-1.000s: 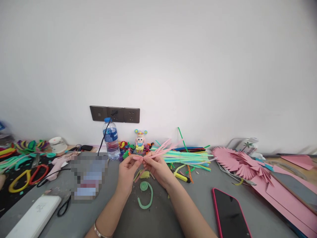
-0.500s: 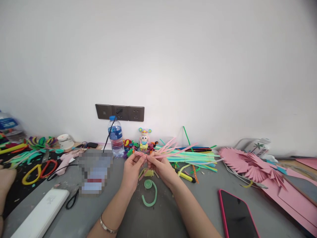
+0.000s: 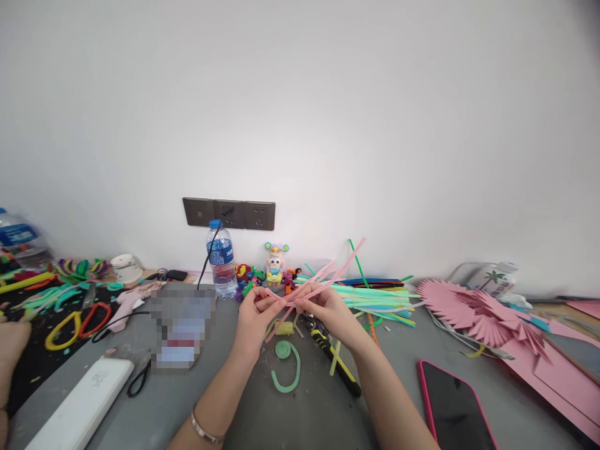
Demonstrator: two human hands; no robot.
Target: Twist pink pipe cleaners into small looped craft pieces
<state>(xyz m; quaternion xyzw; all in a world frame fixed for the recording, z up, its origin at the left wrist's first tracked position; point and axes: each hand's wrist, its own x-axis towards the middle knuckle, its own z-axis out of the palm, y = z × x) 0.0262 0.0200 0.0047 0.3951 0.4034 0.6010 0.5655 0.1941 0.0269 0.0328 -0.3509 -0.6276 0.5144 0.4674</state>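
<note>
My left hand and my right hand are raised over a grey table, both pinched on a bundle of thin pink strips. The strips cross between my fingers and fan up to the right. The left fingers grip the bundle's left end; the right fingers hold it a little further along. Under my hands lie a curled green strip, a small yellow piece and a yellow-and-black cutter.
A heap of coloured strips lies behind my hands near a water bottle and a small figurine. A pink-cased phone and pink paper fans are right. A white box and another person's hand are left.
My right hand has moved right, away from the left, and the pink strips now tilt up more steeply. The cutter under it has come into sight.
</note>
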